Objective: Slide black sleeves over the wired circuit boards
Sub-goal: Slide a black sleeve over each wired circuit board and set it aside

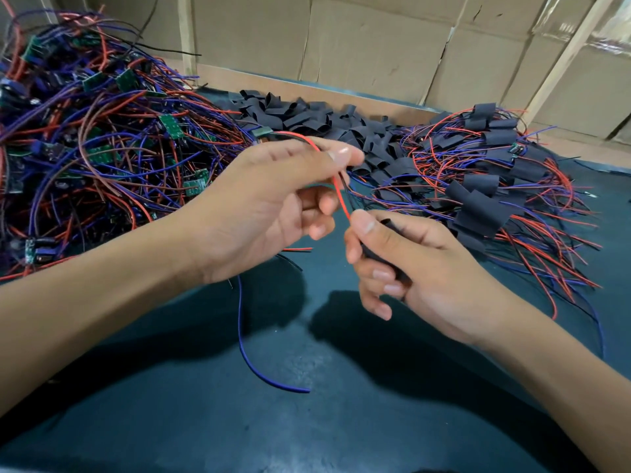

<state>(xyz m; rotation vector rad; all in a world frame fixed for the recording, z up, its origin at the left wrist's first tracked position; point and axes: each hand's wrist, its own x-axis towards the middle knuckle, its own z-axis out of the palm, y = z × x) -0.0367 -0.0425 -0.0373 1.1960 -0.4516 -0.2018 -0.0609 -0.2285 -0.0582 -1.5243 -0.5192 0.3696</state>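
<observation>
Two hands meet over the middle of the worktop (307,421). Left hand (273,206) pinches a board's (262,134) red wire (341,196) between thumb and forefinger; right hand (420,268) curls round a sleeve (392,264), thumb at its mouth. Bare boards (102,138) fill the far left corner, loose sleeves (324,128) the far edge, sleeved boards (495,186) the right edge.

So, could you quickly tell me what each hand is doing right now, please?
Left hand: closed, pinching the red wire of a circuit board.
Right hand: closed, gripping a black sleeve.
</observation>
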